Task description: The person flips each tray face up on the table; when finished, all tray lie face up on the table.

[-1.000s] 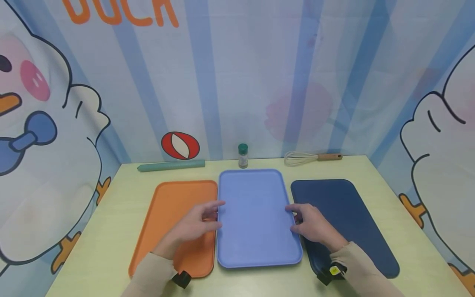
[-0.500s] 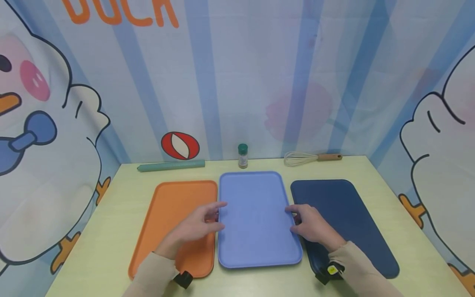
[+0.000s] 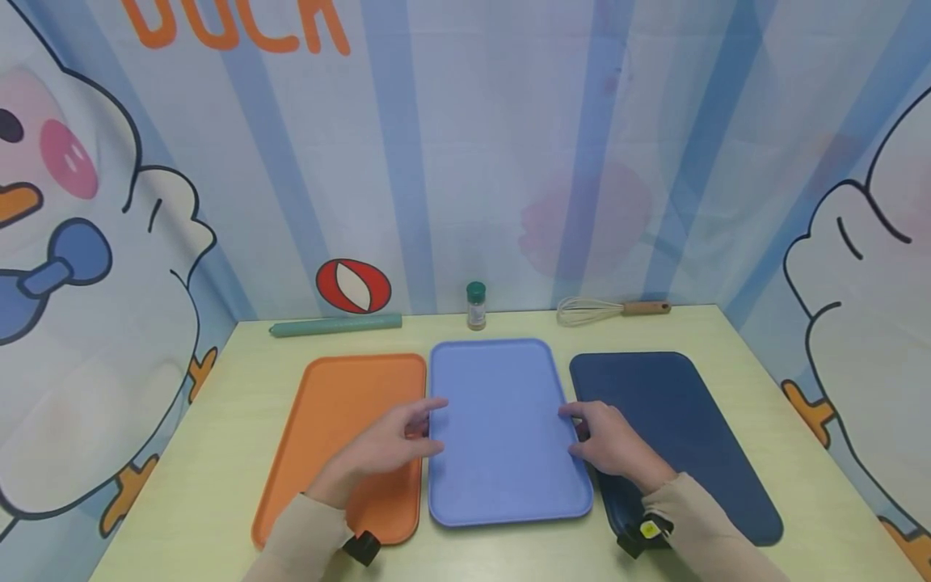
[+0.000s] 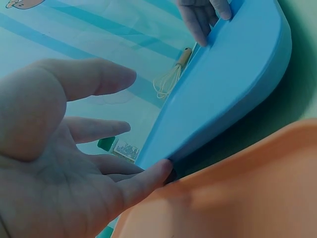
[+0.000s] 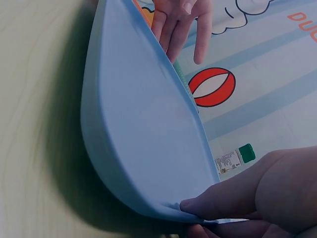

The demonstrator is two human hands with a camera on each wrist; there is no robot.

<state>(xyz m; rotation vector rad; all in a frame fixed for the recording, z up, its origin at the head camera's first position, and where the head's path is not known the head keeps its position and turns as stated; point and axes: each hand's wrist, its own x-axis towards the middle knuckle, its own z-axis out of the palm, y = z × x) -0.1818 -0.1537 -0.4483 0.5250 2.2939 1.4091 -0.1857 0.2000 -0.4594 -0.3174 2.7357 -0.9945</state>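
The grip of the right hand (image 3: 607,436) pinches the rim of a flat, light purple-blue, plastic-looking tray (image 3: 505,428), thumb on top and fingers under, I guess since edges hold easily. The grip of the left hand (image 3: 389,436) is spread, with a fingertip by the other side (I can't tell if it touches). A hand each side should help keep the tray straight. It sits between a flat orange tray (image 3: 364,384) and a flat dark blue tray (image 3: 655,388) on the pale yellow bench (image 3: 196,453). Behind stands a small clear jar with a green lid (image 3: 476,311); what is inside I can't tell.
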